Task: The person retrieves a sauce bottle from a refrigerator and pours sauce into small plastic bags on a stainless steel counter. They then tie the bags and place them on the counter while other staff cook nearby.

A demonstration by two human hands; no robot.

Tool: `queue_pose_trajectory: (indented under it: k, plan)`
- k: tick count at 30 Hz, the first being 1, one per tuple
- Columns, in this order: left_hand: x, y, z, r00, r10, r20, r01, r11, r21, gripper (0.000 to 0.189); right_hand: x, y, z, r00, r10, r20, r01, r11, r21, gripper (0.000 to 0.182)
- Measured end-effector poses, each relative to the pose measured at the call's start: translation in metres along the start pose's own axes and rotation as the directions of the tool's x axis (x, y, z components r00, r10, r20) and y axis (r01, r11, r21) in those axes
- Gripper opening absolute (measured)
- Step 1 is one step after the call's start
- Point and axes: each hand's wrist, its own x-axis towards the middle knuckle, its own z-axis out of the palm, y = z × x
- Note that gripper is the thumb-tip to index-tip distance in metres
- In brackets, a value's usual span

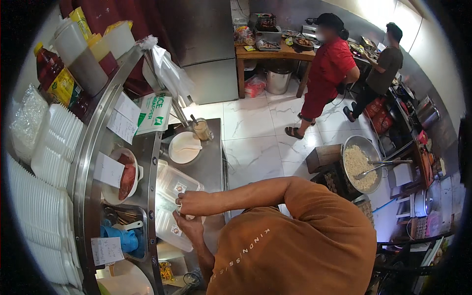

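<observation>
My right hand (193,202) and my left hand (191,225) meet over the steel counter (212,177), fingers bent close together. A small pale thing shows between the fingertips; what it is, and which hand holds it, I cannot tell. Beside my right hand lies a clear plastic container (173,177) with a round-printed sticker. Another clear plastic container (167,225), also with a sticker, is next to my left hand. Farther up the counter stand a white plate (180,156) with a white spoon (190,147) on it and a glass jar (202,129).
A steel shelf (83,177) bears stacked white foam boxes (40,217) and bottles. Beneath are a bowl of raw meat (127,177) and blue scoops (121,238). Behind me stands a large pan of pale food (359,166). Two people (328,70) are by the far tables.
</observation>
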Motion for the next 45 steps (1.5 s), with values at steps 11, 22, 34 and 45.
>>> queue_pose_trajectory:
  k: [11, 22, 34, 45]
  plan:
    - [0.004, 0.004, 0.000, 0.998, 0.049, -0.038, -0.046, 0.996, 0.082, 0.048, -0.038, 0.058, 0.024, 0.856, 0.423, -0.296, -0.311, 0.880, 0.359, 0.025]
    - [-0.017, 0.002, -0.019, 0.999, -0.020, -0.042, 0.023, 0.996, 0.087, 0.049, -0.116, 0.101, 0.164, 0.767, 0.642, -0.006, -0.636, 0.761, 0.126, 0.031]
    - [-0.061, -0.008, -0.055, 0.991, -0.130, 0.014, 0.131, 0.987, -0.092, 0.052, -0.121, 0.101, 0.173, 0.799, 0.562, -0.215, -0.551, 0.827, 0.112, 0.025]
    - [-0.103, -0.039, -0.058, 0.961, -0.226, -0.158, 0.255, 0.945, 0.203, 0.044, -0.097, -0.030, 0.032, 0.925, 0.215, 0.313, -0.371, 0.332, 0.867, 0.028]
